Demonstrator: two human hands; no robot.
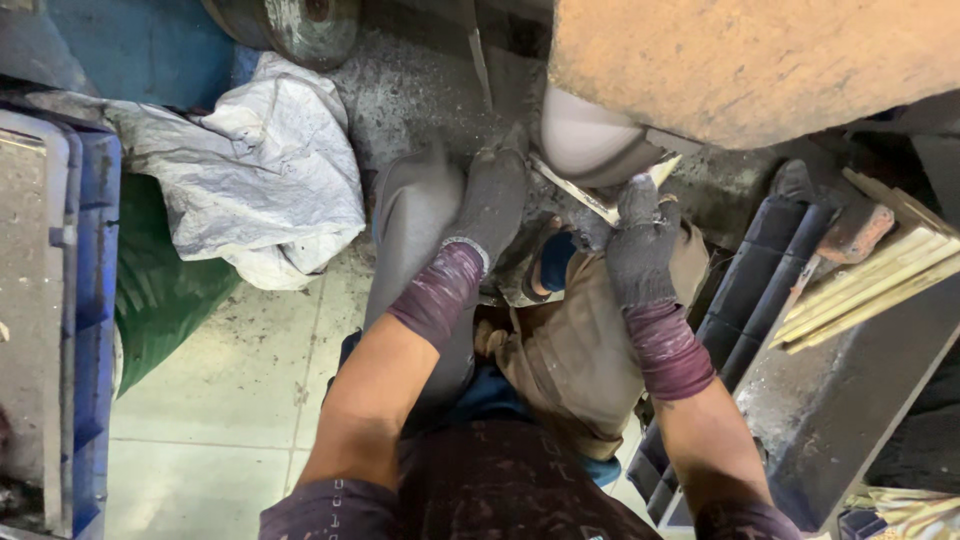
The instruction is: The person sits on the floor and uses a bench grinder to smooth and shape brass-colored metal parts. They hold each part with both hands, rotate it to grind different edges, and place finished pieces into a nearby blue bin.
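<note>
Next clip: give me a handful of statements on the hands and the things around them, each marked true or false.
1. Both hands wear dark gloves. True: the left hand and the right hand are both gloved.
2. The hands press a thin metal strip against a grey wheel. True.
3. The crumpled sack on the floor is bright red. False: it is whitish grey.
4. A stack of pale strips lies to the person's right. True.
5. The crate at the left edge is yellow. False: it is blue.
6. The left hand holds a hammer. False: no hammer shows.
</note>
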